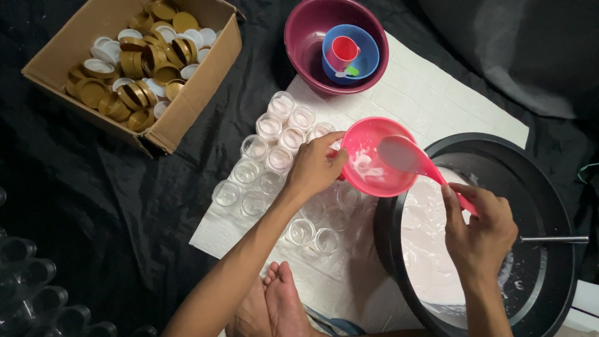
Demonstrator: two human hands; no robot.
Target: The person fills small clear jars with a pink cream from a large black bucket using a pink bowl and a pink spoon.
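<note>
A pink plastic bowl (374, 165) is held at its near-left rim by the left hand (315, 168); the fingers are curled and pressed onto the rim, thumb toward the inside. White creamy residue is seen on the bowl's inner wall. A pink ladle (409, 159) is pinched at its handle by the fingers of the right hand (477, 228), the scoop resting over the bowl's right side.

Just below and right of the right-hand fingers, a large black basin (549, 187) holding white cream is noted, with a metal rod (552, 239) lying across it. Under and left of the left-hand fingers, small clear jars (268, 159) stand open on a white sheet (449, 93). Further beyond, a maroon bowl (309, 43) containing a blue bowl (368, 53) and a red cup (344, 50) is seen; a cardboard box (206, 87) of gold lids (134, 93) sits well to the left.

Handling judgement: bowl judged light, stiff, likely slippery where smeared; best gripped at the clean rim. Ladle judged light and rigid; handle end is the dry hold. Jars judged light, easily tipped.
</note>
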